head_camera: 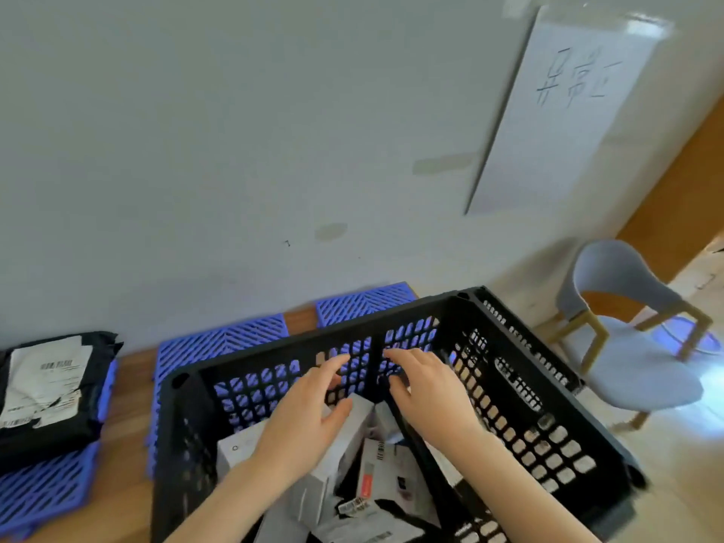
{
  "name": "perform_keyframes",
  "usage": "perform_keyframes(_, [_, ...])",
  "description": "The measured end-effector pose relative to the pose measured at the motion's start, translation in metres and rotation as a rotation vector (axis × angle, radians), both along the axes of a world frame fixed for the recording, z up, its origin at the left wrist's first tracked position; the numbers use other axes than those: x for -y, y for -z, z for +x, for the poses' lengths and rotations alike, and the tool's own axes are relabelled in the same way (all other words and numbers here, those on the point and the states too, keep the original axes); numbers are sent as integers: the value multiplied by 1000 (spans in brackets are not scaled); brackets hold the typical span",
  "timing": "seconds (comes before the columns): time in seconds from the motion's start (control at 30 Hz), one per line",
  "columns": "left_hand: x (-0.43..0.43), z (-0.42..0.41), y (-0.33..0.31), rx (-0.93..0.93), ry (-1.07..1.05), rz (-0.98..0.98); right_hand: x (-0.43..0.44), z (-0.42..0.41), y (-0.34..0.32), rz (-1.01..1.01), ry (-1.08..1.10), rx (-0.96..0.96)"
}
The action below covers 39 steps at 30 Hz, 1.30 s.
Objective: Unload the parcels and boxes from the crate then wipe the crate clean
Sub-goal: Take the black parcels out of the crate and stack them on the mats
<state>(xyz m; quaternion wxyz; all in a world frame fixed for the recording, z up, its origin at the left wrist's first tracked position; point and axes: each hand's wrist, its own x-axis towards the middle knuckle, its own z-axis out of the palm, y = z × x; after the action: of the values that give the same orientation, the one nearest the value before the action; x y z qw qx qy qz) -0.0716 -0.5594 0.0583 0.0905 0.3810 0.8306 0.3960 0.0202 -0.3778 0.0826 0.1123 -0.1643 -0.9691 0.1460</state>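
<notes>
**Both hands in the crate, nothing gripped**

I see the black crate [391,319] low in the centre of the frame, with boxes and parcels [376,476] piled inside it. The left hand [309,413] hovers over a white box [354,429], fingers spread apart and holding nothing. The right hand [427,389] is just beside it, fingers loose and apart near the far wall. A black parcel [51,389] lies at the left edge on purple mats [219,342].

The crate [521,389] is placed at the lower centre of the frame, with boxes [344,433] piled in it. Mats [219,340] are laid behind it, against the wall [235,150]. At lower left a parcel [47,389] is stacked on another mat [43,487]. A chair [642,382] is set at right.
</notes>
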Motion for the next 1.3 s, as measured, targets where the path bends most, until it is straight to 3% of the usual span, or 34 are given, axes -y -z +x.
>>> perform_keyframes(0.2, [-68, 41, 47, 77, 223, -387, -56, 36, 25, -46, 183, 254])
perform_keyframes(0.3, [-88, 56, 66, 101, 223, -507, -70, 42, 39, -125, 201, 397])
perform_keyframes(0.57, [-97, 75, 89, 68, 116, -471, -83, 40, 60, -405, 264, 582])
perform_keyframes(0.77, [-101, 75, 84, 185, 160, -414, -83, 38, 63, -442, 258, 528])
perform_keyframes(0.97, [-98, 75, 71, 156, 112, -257, -78, 40, 57, -404, 228, 419])
perform_keyframes(1.3, [-75, 70, 31, -69, 8, -20, -44, 47, 21, -402, 247, -95])
